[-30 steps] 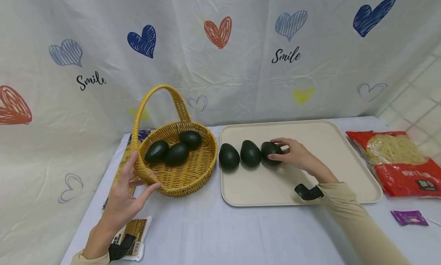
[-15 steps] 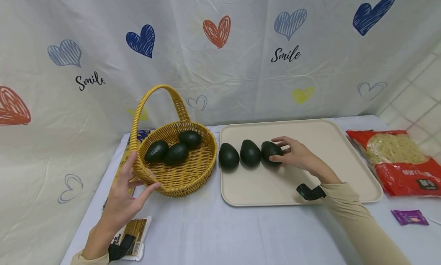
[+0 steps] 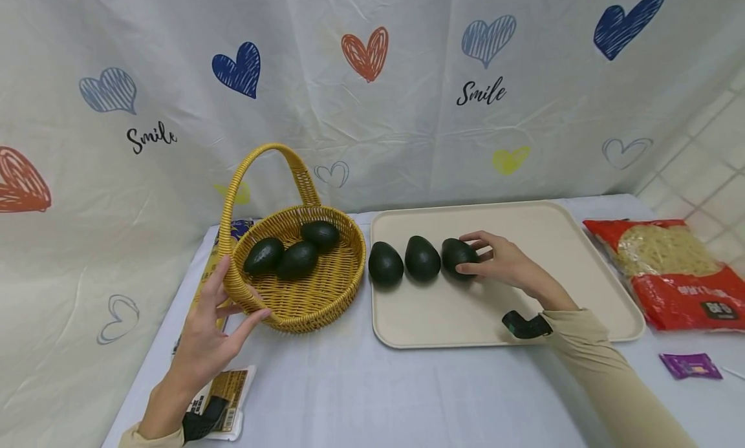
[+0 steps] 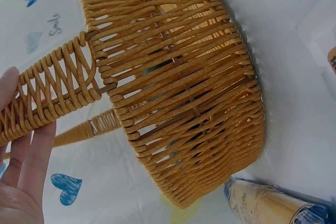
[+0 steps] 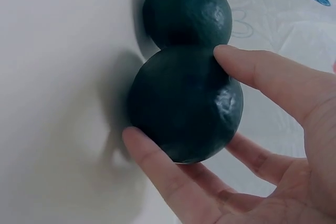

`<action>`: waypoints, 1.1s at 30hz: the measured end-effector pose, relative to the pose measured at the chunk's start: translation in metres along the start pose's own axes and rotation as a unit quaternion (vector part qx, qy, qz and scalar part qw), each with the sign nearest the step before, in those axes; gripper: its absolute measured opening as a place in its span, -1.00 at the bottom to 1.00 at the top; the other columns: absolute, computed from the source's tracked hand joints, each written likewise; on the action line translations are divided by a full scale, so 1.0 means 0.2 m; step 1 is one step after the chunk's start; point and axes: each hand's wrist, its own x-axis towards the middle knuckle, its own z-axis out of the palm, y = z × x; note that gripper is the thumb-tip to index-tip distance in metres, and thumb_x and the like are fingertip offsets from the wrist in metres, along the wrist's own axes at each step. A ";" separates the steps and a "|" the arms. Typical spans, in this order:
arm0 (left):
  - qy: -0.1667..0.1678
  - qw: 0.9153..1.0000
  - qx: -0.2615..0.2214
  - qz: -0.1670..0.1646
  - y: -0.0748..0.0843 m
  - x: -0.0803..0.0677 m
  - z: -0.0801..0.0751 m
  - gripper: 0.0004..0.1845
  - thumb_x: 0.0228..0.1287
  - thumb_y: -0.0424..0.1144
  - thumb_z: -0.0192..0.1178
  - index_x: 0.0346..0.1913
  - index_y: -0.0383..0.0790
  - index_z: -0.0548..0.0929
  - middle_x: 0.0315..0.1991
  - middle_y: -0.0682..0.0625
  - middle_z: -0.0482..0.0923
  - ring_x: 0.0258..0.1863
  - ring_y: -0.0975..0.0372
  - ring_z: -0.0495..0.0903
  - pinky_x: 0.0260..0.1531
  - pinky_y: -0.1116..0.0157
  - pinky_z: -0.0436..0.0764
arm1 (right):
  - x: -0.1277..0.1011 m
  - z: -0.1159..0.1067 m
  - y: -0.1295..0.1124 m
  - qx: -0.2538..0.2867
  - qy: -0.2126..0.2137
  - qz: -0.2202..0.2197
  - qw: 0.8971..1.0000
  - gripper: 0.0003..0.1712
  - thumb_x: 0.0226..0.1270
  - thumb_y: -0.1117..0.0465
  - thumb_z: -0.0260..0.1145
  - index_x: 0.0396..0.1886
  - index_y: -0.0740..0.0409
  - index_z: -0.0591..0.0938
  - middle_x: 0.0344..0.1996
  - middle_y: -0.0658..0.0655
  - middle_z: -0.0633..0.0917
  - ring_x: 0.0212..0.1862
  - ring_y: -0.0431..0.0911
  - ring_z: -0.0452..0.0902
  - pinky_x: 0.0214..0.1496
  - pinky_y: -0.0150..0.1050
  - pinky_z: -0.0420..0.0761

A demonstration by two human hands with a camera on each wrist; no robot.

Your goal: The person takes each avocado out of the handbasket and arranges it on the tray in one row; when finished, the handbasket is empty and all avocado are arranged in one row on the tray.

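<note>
In the head view, my left hand [image 3: 204, 338] grips the yellow wicker basket [image 3: 334, 309] at the foot of its arched handle, on the near left side. Up close in the left wrist view, fingers and thumb lie around the woven handle [image 4: 50, 87]. Three dark green avocados [image 3: 298, 260] lie inside the basket. To the right, my right hand [image 3: 506, 264] holds the rightmost avocado [image 3: 455, 257] of a row of three on the beige tray [image 3: 512, 218]. The right wrist view has thumb and fingers about this avocado [image 5: 184, 103], which abuts its neighbour [image 5: 186, 11].
A red bag of noodles [image 3: 669, 273] lies right of the tray, with a small purple packet [image 3: 691, 366] nearer. A brown-and-white packet [image 3: 233, 396] lies by the left forearm, and a long yellow package [image 3: 206, 273] runs behind the basket. A curtain [image 3: 407, 112] with hearts hangs behind.
</note>
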 end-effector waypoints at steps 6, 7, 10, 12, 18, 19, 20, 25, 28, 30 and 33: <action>0.007 1.000 0.004 -0.002 0.00 -0.01 -0.01 0.04 0.47 0.30 0.13 0.57 -0.53 0.12 0.14 -0.39 0.46 0.14 0.68 0.45 -0.08 0.67 0.62 | 0.01 0.02 -0.01 0.011 -0.007 -0.002 1.000 -0.21 0.36 0.04 0.52 0.48 0.17 0.43 0.33 0.40 0.47 0.14 0.11 0.63 0.08 -0.18 0.60; 0.008 1.000 0.003 -0.003 0.00 -0.01 -0.01 0.03 0.47 0.30 0.13 0.57 -0.54 0.12 0.15 -0.36 0.47 0.14 0.67 0.46 -0.08 0.66 0.62 | 0.01 0.02 -0.01 0.013 -0.010 -0.002 1.000 -0.21 0.37 0.05 0.52 0.49 0.18 0.43 0.33 0.41 0.47 0.14 0.11 0.63 0.08 -0.17 0.61; 0.011 1.000 -0.001 -0.004 0.01 -0.01 -0.01 0.02 0.49 0.28 0.13 0.55 -0.56 0.14 0.18 -0.26 0.48 0.11 0.62 0.51 -0.08 0.65 0.63 | 0.01 0.02 -0.01 0.018 -0.016 0.001 1.000 -0.19 0.37 0.06 0.52 0.50 0.18 0.41 0.35 0.42 0.44 0.13 0.10 0.63 0.08 -0.19 0.63; 0.012 1.000 -0.001 -0.003 0.02 -0.01 -0.02 0.00 0.50 0.27 0.12 0.54 -0.57 0.15 0.21 -0.21 0.47 0.10 0.58 0.53 -0.09 0.65 0.64 | 0.01 0.02 -0.01 0.020 -0.019 0.000 1.000 -0.18 0.37 0.07 0.52 0.51 0.20 0.40 0.36 0.43 0.44 0.11 0.07 0.65 0.06 -0.21 0.65; 0.010 1.000 0.002 -0.006 0.02 -0.02 -0.02 0.01 0.48 0.28 0.14 0.55 -0.56 0.14 0.28 -0.22 0.45 0.12 0.60 0.51 -0.08 0.64 0.64 | 0.01 -0.01 -0.03 0.017 -0.033 -0.008 0.999 -0.13 0.39 0.07 0.50 0.56 0.22 0.33 0.39 0.44 0.42 0.03 0.12 0.71 0.14 -0.07 0.68; 0.010 1.000 0.003 -0.007 0.02 -0.02 -0.03 0.01 0.49 0.27 0.14 0.55 -0.56 0.14 0.28 -0.23 0.45 0.12 0.60 0.51 -0.08 0.64 0.64 | 0.01 -0.03 -0.03 0.009 -0.033 -0.010 0.999 -0.13 0.40 0.05 0.49 0.57 0.21 0.32 0.39 0.44 0.43 0.08 0.16 0.69 0.18 -0.01 0.65; 0.010 1.000 0.004 -0.008 0.02 -0.02 -0.03 0.01 0.49 0.28 0.14 0.55 -0.56 0.14 0.28 -0.24 0.45 0.12 0.60 0.51 -0.08 0.64 0.64 | 0.01 -0.04 -0.04 0.000 -0.032 -0.012 0.999 -0.13 0.41 0.05 0.48 0.57 0.21 0.31 0.40 0.45 0.42 0.14 0.22 0.66 0.22 0.07 0.63; 0.012 1.000 0.010 -0.010 0.02 -0.02 -0.03 0.01 0.49 0.29 0.12 0.55 -0.56 0.15 0.25 -0.27 0.46 0.12 0.60 0.50 -0.08 0.65 0.63 | 0.00 -0.10 -0.14 -0.049 -0.007 -0.042 0.998 -0.15 0.44 0.04 0.46 0.55 0.25 0.32 0.42 0.44 0.41 0.39 0.37 0.38 0.35 0.27 0.54; 0.015 1.000 0.009 -0.008 0.02 -0.02 -0.03 0.00 0.49 0.28 0.13 0.55 -0.56 0.15 0.24 -0.24 0.48 0.08 0.57 0.54 -0.08 0.65 0.63 | 0.00 -0.10 -0.25 -0.041 0.010 -0.078 0.996 -0.23 0.44 0.12 0.47 0.51 0.28 0.37 0.42 0.40 0.43 0.39 0.34 0.40 0.38 0.24 0.54; 0.015 1.000 0.005 -0.004 0.01 -0.01 -0.03 -0.01 0.50 0.25 0.15 0.55 -0.56 0.16 0.27 -0.24 0.48 0.05 0.48 0.60 -0.08 0.64 0.64 | 0.00 -0.08 -0.33 -0.023 0.019 -0.103 0.994 -0.30 0.44 0.20 0.47 0.46 0.27 0.42 0.40 0.34 0.46 0.38 0.30 0.44 0.39 0.21 0.54; 0.009 1.000 -0.003 0.000 0.00 0.00 -0.02 -0.03 0.50 0.21 0.18 0.55 -0.56 0.16 0.27 -0.28 0.48 -0.01 0.34 0.67 -0.09 0.61 0.66 | 0.01 0.00 -0.44 -0.007 0.021 -0.157 0.987 -0.41 0.43 0.27 0.46 0.38 0.27 0.51 0.35 0.30 0.50 0.33 0.26 0.50 0.36 0.20 0.58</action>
